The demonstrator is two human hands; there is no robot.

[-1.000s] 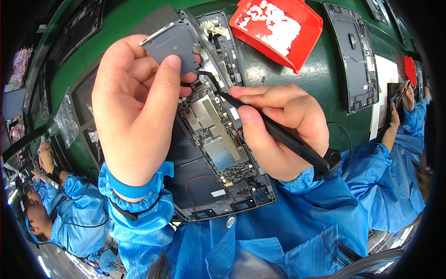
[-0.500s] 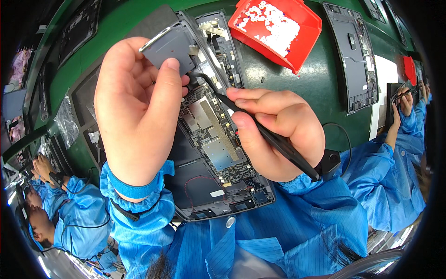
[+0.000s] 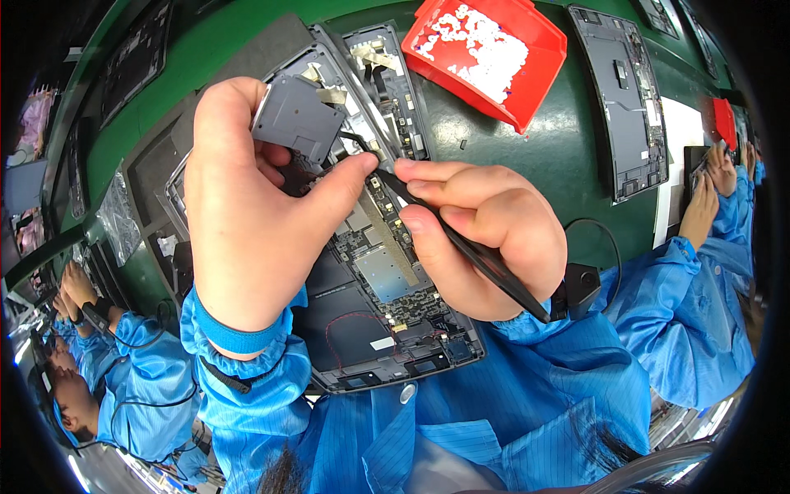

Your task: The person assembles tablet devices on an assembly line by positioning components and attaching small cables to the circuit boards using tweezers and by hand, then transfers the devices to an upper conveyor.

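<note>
My left hand (image 3: 255, 206) holds a small grey plate (image 3: 296, 119) by its edge, tilted up over an opened tablet. Its thumb reaches away from the plate, to the tips of a pair of black tweezers (image 3: 508, 284). My right hand (image 3: 494, 218) pinches these tweezers, their bent tips pointing up and left into the tablet. Whether the tips grip anything is hidden by the thumb. Below both hands lies the tablet's circuit board (image 3: 387, 267), inside the grey housing (image 3: 329, 321) with a thin red wire.
A red bin (image 3: 527, 99) of small white pieces stands beyond my right hand. Another opened tablet (image 3: 613, 99) lies farther right, and one more housing (image 3: 420, 136) sits beside mine. Clear plastic film (image 3: 119, 218) is at the left. People in blue smocks work on both sides.
My left hand has turned and shifted right, tilting the grey plate to show its face. Its thumb has left the plate and moved to the tweezer tips. The tweezers have moved slightly left and down.
</note>
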